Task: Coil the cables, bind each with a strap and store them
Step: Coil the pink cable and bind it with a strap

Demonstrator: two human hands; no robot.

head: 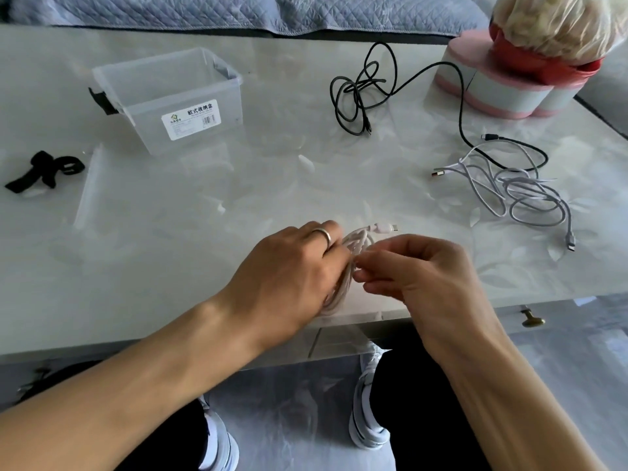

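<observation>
While the table (238, 198) runs out of view on both sides, a clear bin (170, 93) stands well beyond the left hand's (289, 277) fingers. Black cable (360, 93) and grey cable (523, 195) sprawl past the right hand (418, 266). Black straps (44, 169) lie far left. Both hands grip a white coil (356, 243), fingers curled, hiding most of it.

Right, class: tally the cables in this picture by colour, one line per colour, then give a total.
White cable, held in both hands: 1
Black cable: 1
Grey cable: 1
Total: 3
</observation>
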